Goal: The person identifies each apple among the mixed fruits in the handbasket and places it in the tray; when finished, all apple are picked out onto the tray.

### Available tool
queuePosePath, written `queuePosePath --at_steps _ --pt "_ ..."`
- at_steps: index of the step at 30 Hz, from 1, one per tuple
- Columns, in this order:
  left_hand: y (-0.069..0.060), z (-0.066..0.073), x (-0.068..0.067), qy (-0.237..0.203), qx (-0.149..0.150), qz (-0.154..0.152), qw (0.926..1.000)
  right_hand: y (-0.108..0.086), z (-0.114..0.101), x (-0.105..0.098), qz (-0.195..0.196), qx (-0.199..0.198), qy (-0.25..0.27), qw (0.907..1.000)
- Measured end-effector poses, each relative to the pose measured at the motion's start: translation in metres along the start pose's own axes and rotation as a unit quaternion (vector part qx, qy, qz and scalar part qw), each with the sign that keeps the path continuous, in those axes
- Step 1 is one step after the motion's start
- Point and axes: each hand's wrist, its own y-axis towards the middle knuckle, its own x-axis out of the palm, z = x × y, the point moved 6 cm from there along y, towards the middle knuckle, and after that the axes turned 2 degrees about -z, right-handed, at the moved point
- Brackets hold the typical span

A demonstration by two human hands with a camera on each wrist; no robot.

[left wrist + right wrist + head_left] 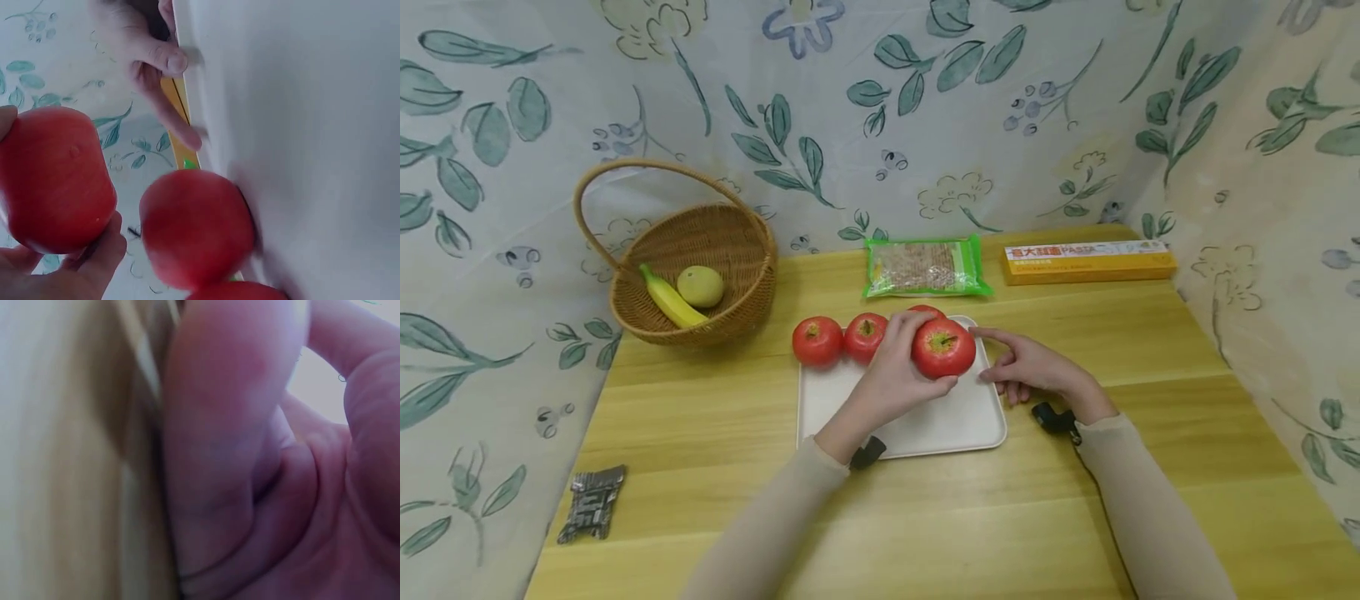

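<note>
My left hand (898, 354) holds a red apple (943, 350) above the back right part of a white tray (917, 429), thumb and fingers around its sides. In the left wrist view the held apple (56, 178) is apart from the other apples. More red apples stand along the tray's back edge: one at the back left corner (817, 342), one beside it (865, 335), and one (927, 311) mostly hidden behind the held apple. My right hand (1037, 367) is at the tray's right edge. Its straight index finger and thumb touch the rim; the other fingers are bent underneath.
A wicker basket (748, 300) with a banana (670, 300) and a round yellow-green fruit (700, 287) stands back left. A green-edged noodle packet (927, 267) and a yellow pasta box (1090, 262) lie along the back. A dark foil packet (592, 503) lies front left.
</note>
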Motion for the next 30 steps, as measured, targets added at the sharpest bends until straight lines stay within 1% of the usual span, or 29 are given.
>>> queuePosePath --at_steps 3,6,8,11,13,16,20,21,22,26,27,30 --pt "0.014 0.007 0.013 0.045 0.014 0.005 0.9989 0.002 0.000 0.002 -0.009 -0.009 0.012 0.9999" --pt "0.029 0.012 0.023 0.081 0.024 0.010 0.9964 0.003 0.001 0.003 -0.010 -0.022 0.017 0.9996" --pt "0.038 0.011 0.030 0.107 0.027 0.010 0.9938 0.003 0.000 0.003 -0.011 -0.031 0.020 0.9993" --pt "0.048 0.010 0.040 0.152 0.036 0.002 0.9877 0.002 0.000 0.002 -0.011 -0.036 0.026 0.9990" --pt "0.053 0.009 0.045 0.193 0.046 -0.002 0.9801 0.001 0.000 0.002 -0.014 -0.042 0.026 0.9987" --pt "0.058 0.008 0.051 0.260 0.065 -0.007 0.9633 0.000 0.001 0.001 -0.017 -0.043 0.028 0.9985" --pt "0.060 0.006 0.055 0.342 0.068 -0.012 0.9373 0.001 0.001 -0.001 -0.017 -0.039 0.032 0.9986" --pt "0.060 0.005 0.055 0.360 0.064 -0.012 0.9307 0.001 0.001 -0.001 -0.017 -0.038 0.032 0.9986" --pt "0.060 0.004 0.056 0.374 0.058 -0.015 0.9257 0.001 0.001 -0.002 -0.016 -0.037 0.034 0.9986" --pt "0.063 0.000 0.055 0.410 0.033 -0.027 0.9109 0.000 0.000 -0.002 -0.013 -0.034 0.033 0.9988" --pt "0.064 -0.001 0.055 0.415 0.026 -0.031 0.9087 0.000 0.001 -0.002 -0.012 -0.033 0.034 0.9988" --pt "0.065 -0.002 0.053 0.417 0.020 -0.034 0.9081 -0.001 0.000 -0.003 -0.011 -0.032 0.030 0.9990"
